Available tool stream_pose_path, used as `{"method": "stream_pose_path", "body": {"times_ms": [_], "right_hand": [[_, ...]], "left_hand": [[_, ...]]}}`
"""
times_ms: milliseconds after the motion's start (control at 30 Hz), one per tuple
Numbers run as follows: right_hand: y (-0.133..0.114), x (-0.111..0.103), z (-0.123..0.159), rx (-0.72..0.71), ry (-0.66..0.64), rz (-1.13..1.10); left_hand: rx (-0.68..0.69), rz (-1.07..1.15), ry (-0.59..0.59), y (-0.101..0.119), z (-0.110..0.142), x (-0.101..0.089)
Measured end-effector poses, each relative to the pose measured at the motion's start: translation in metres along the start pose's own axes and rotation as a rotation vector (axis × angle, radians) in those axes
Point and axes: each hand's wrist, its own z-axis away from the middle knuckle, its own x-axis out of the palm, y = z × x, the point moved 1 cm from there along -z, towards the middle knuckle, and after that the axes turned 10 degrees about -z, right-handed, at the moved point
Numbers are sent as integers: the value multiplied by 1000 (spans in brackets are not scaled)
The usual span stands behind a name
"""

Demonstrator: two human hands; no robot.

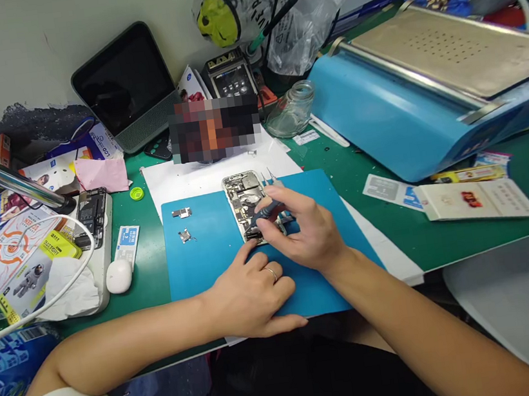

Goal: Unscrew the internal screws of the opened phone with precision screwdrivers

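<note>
An opened phone (243,194), its inner parts bare, lies on a blue mat (214,295). My right hand (305,228) is closed around a dark slim tool (266,212), whose pointed end meets the lower part of the phone. Two thin metal tips (269,176), like those of tweezers, show just beyond these fingers; their link to the tool is hidden. My left hand (252,290) rests on the mat, index fingertip at the phone's bottom edge, thumb stretched out, holding nothing. Left of the phone lie two small metal phone parts, one upper (181,213) and one lower (185,235).
A blue machine with a metal plate (445,51) stands at the right. Behind the mat are a glass jar (292,110) and a smart display (127,86). At left are a white earbud case (119,277), boxes (26,275) and a white cable (85,238).
</note>
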Motion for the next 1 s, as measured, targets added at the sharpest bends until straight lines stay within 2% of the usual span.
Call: {"method": "stream_pose_path", "body": {"times_ms": [567, 1000], "right_hand": [[-3, 0, -3, -32, -7, 11], [-4, 2, -4, -105, -71, -10]], "left_hand": [[5, 8, 15, 0, 0, 0], [-9, 49, -5, -3, 0, 1]]}}
